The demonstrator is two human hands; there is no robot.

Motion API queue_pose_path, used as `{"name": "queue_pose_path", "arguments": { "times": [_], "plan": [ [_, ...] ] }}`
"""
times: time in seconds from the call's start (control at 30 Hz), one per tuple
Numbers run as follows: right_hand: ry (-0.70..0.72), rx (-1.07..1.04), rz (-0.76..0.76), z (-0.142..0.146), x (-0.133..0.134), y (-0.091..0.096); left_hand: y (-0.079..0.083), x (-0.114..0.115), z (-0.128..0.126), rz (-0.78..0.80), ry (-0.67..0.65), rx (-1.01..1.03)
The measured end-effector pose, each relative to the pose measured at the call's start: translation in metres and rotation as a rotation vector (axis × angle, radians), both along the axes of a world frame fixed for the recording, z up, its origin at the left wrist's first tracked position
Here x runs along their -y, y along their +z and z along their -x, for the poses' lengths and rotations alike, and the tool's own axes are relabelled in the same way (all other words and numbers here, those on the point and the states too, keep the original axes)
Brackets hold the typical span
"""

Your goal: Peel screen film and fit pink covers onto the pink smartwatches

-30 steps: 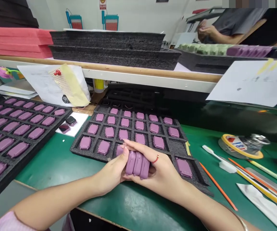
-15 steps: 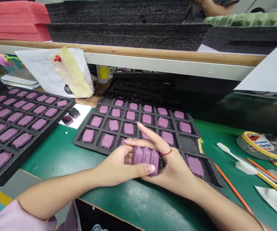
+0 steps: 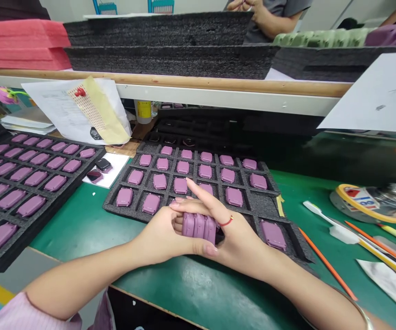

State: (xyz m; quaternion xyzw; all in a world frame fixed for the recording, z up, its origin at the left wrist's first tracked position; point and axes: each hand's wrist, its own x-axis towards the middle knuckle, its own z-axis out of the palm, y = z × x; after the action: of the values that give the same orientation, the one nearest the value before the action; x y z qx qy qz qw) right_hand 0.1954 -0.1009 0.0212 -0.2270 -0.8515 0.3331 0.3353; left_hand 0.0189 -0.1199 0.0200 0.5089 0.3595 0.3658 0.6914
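**Purple casings [image 3: 200, 225] clasped in both hands**

A short row of purple casings, pressed side by side, sat clamped between the left hand [image 3: 163, 236] and the right hand [image 3: 242, 240], just above the near edge of the black foam tray [image 3: 265, 201]. The left thumb closed under the row. The right fingers [image 3: 203, 197] lay across its top, one wearing a red ring [image 3: 226, 223]. More casings filled the tray's pockets. A second foam tray [image 3: 57, 198] lay to the left on the green mat [image 3: 184, 284]. A white brush [image 3: 321, 221] and an orange pencil [image 3: 325, 263] lay to the right.
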Motion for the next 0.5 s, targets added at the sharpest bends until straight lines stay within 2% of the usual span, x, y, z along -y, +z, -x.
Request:
{"name": "queue_pose_path", "arguments": {
  "times": [0.13, 0.2, 0.3, 0.37, 0.5],
  "plan": [
    [0.017, 0.032, -0.149, -0.0019, 0.0011, 0.0035, 0.001, 0.0006, 0.001, -0.062, 0.103, -0.098],
    [-0.005, -0.049, -0.109, -0.0038, 0.001, 0.0049, 0.0031, 0.0015, 0.0032, -0.171, 0.167, -0.153],
    [-0.133, -0.236, 0.113, -0.0067, -0.0018, 0.0027, 0.0056, 0.0032, 0.0066, -0.38, 0.196, -0.235],
    [-0.181, -0.283, 0.308, -0.0077, -0.0045, 0.0, 0.0056, 0.0043, 0.0077, -0.47, 0.188, -0.266],
    [-0.073, -0.194, 0.643, -0.0036, -0.0045, -0.0009, 0.0027, 0.0042, 0.0069, -0.641, 0.193, -0.258]
  ]
}}
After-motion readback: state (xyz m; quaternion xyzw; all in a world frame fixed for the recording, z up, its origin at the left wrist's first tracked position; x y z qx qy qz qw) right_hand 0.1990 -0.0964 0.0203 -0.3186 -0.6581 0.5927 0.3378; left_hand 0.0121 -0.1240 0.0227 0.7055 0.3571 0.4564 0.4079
